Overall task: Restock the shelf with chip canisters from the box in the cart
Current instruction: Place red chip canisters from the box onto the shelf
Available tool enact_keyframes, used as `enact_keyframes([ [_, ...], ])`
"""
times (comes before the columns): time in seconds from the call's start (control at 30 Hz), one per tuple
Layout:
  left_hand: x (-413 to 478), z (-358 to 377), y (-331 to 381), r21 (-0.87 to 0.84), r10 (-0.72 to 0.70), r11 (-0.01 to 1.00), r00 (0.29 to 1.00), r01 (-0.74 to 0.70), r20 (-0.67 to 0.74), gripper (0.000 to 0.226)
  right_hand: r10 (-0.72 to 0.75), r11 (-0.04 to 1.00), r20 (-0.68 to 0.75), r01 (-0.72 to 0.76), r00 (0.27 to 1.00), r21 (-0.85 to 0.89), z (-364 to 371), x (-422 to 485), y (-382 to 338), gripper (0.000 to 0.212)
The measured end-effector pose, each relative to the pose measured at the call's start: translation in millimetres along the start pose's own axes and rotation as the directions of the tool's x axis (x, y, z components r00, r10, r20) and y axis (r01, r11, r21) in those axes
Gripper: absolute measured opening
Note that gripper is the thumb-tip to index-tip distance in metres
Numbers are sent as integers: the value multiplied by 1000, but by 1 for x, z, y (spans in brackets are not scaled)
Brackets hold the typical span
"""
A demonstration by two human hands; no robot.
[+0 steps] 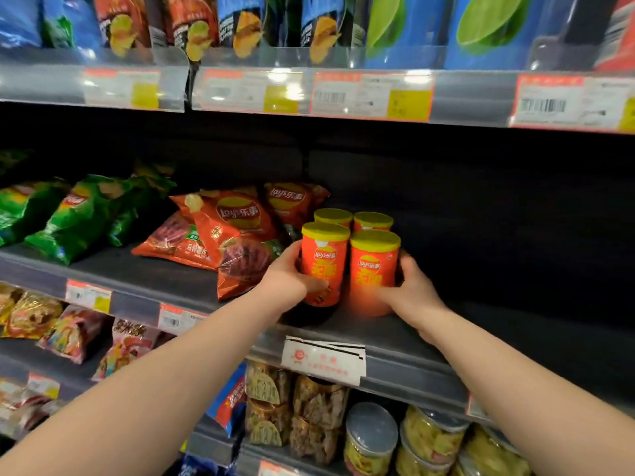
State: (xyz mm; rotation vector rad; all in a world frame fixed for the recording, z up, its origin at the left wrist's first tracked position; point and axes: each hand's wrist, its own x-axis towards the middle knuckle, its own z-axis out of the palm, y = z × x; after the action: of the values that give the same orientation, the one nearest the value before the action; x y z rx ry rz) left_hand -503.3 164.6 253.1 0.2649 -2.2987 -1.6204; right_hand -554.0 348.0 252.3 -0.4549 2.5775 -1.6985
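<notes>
The left hand (290, 274) is curled round the left front canister (324, 261), with the thumb across its label. The right hand (414, 286) wraps the right front canister (374, 266) from the outer side. Its fingers are blurred, but it seems to be gripping. Both canisters are upright, side by side, near the front edge of the shelf (412, 355). Two rear canisters (332, 217) stand just behind them. Red bags (237, 231) lie just beside the left hand, and green bags (79, 218) sit toward the shelf's left end. A white label (323, 360) hangs on the front edge below the canisters.
</notes>
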Motion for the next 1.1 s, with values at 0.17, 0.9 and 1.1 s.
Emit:
enact_keyframes([
  [0.17,16,0,-11,97,7,995,1000,-8,6,71,58,998,-62,-59,996,-23,4,5,4,77],
  [0.9,21,6,-13,409,22,913,999,-4,-41,58,104,968,-106,-125,989,-216,8,9,6,70],
  [1.1,-16,2,-4,579,88,813,996,-64,-14,43,52,852,8,-40,999,-523,1,-6,1,58],
])
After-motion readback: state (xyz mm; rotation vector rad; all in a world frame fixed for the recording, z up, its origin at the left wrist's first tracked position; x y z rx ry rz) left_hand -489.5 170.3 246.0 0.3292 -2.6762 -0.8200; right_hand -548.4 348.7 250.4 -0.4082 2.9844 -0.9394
